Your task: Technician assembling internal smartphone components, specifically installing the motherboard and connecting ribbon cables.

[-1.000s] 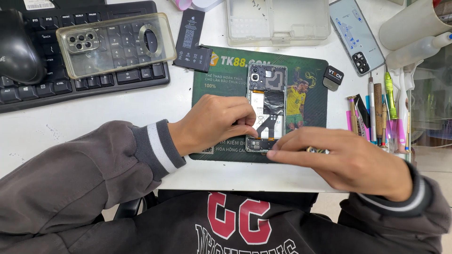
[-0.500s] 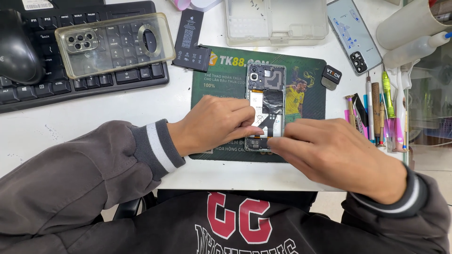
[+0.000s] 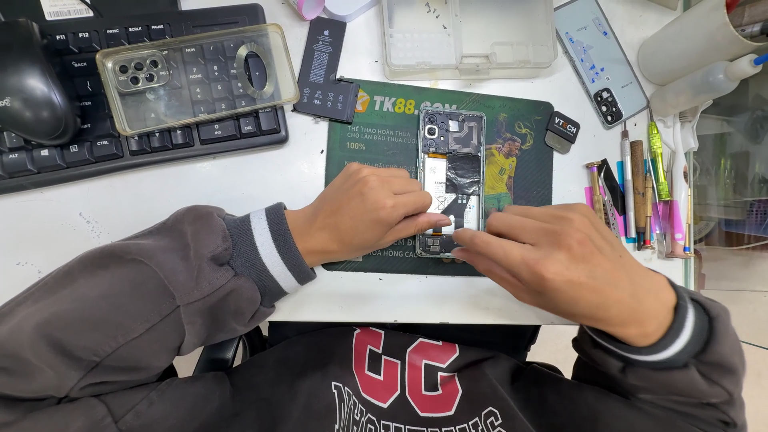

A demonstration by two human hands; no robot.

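An opened phone (image 3: 450, 160) with its back cover off lies upright on a green work mat (image 3: 376, 120) at the middle of the white table. Its camera module, battery and black inner parts show. My left hand (image 3: 364, 212) rests on the phone's lower left side, fingers pressing on the battery area. From the right, my right hand (image 3: 560, 256) reaches in, fingertips on the phone's bottom edge. The lower end of the phone is hidden under both hands.
A black keyboard (image 3: 96, 144) with a clear phone case (image 3: 196, 76) on it and a mouse (image 3: 32, 84) sit at the left. A loose black battery (image 3: 326, 68), a clear plastic tray (image 3: 468, 36), another phone (image 3: 600, 60) and several hand tools (image 3: 648, 192) lie around the mat.
My right hand has slid left and up onto the phone's bottom edge. My left hand has stayed on the phone, fingers shifting slightly.
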